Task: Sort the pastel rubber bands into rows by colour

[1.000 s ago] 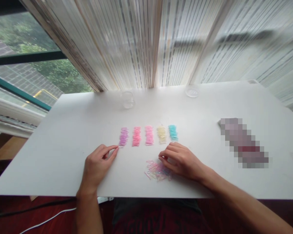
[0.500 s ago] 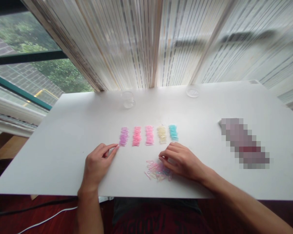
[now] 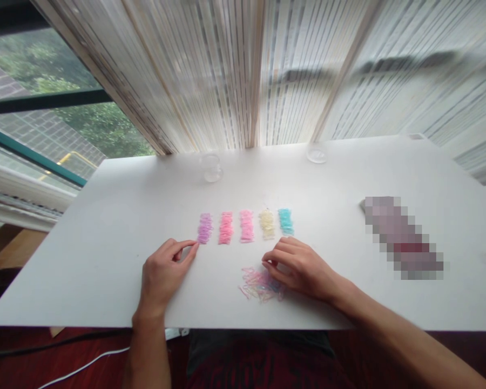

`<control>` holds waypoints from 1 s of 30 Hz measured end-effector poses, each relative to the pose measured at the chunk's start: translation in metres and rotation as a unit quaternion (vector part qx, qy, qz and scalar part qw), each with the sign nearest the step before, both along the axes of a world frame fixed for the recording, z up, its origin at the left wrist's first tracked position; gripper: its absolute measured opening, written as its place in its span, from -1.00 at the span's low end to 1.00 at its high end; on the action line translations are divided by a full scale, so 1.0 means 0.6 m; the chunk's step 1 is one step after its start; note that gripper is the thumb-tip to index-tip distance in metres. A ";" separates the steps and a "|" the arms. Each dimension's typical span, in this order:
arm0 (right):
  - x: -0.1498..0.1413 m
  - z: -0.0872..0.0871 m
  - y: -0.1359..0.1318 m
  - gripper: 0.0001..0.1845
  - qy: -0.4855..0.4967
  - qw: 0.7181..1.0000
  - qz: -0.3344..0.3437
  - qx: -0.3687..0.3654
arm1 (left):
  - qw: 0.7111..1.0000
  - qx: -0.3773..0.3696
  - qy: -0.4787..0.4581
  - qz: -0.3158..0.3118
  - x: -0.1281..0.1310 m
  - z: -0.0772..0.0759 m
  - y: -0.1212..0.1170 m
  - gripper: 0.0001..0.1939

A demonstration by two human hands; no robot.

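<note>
My left hand [image 3: 166, 273] pinches with thumb and forefinger at the near end of a purple column [image 3: 204, 229] of small, thin elongated loops; a purple loop shows at the fingertips. To the right lie similar columns: coral pink [image 3: 225, 228], light pink [image 3: 247, 226], pale yellow [image 3: 267, 224] and turquoise [image 3: 285, 221]. My right hand [image 3: 297, 266] rests curled with thumb and fingers together, beside a loose pile of mixed-colour loops [image 3: 257, 283] and partly over it. Whether anything sits in those fingers I cannot make out.
A clear round container [image 3: 213, 172] and a clear lid-like dish [image 3: 316, 155] stand at the far side of the white table [image 3: 105, 232]. A pixelated long object [image 3: 403, 237] lies on the right. Striped curtains [image 3: 210, 70] hang behind the table's far edge.
My left fingertips have moved slightly up and right, bringing the purple loop against the column's near end. My right hand has stayed in place.
</note>
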State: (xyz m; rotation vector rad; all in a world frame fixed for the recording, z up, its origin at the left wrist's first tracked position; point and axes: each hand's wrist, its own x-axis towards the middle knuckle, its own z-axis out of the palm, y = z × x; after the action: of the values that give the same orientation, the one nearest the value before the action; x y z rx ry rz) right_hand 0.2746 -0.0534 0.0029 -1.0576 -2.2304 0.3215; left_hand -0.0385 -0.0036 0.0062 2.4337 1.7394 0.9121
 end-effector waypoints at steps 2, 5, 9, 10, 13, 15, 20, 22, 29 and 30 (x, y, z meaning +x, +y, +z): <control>0.000 0.000 0.000 -0.82 0.000 1.000 0.000 0.001 | 1.000 0.008 0.001 -0.005 -0.001 -0.001 0.001 -0.76; 0.000 -0.001 0.000 -0.83 0.001 1.000 0.000 -0.002 | 1.000 0.021 0.002 -0.012 -0.002 0.001 0.001 -0.77; 0.000 -0.001 0.000 -0.84 0.007 1.000 -0.002 -0.002 | 0.998 0.057 -0.012 -0.009 0.008 0.010 -0.011 -0.81; 0.000 -0.001 0.000 -0.84 0.007 1.000 -0.003 -0.001 | 0.998 0.058 -0.021 -0.013 0.014 0.014 -0.017 -0.83; 0.000 -0.001 0.001 -0.84 0.007 1.000 -0.004 0.001 | 0.994 -0.006 -0.044 -0.102 0.045 0.022 -0.042 -0.86; 0.000 -0.001 0.001 -0.84 0.005 1.000 -0.006 0.002 | 0.982 -0.070 -0.041 -0.171 0.071 0.024 -0.057 -0.84; 0.000 0.001 0.001 -0.84 0.005 1.000 -0.008 0.005 | 0.966 -0.148 -0.018 -0.209 0.112 0.022 -0.067 -0.83; 0.001 0.001 0.001 -0.84 0.006 1.000 -0.008 0.006 | 0.965 -0.157 -0.017 -0.210 0.114 0.022 -0.064 -0.85; -0.001 0.002 -0.001 -0.84 0.014 1.000 -0.005 0.008 | 0.965 -0.123 -0.059 -0.225 0.113 0.022 -0.063 -0.86; -0.002 0.003 -0.002 -0.85 0.018 1.000 -0.003 0.006 | 0.963 -0.118 -0.070 -0.231 0.114 0.023 -0.064 -0.87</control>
State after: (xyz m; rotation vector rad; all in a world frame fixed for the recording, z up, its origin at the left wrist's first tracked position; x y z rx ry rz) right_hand 0.2735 -0.0545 0.0045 -1.0451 -2.1942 0.3217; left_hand 0.0302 -0.0418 0.0198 2.3885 1.0877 0.7490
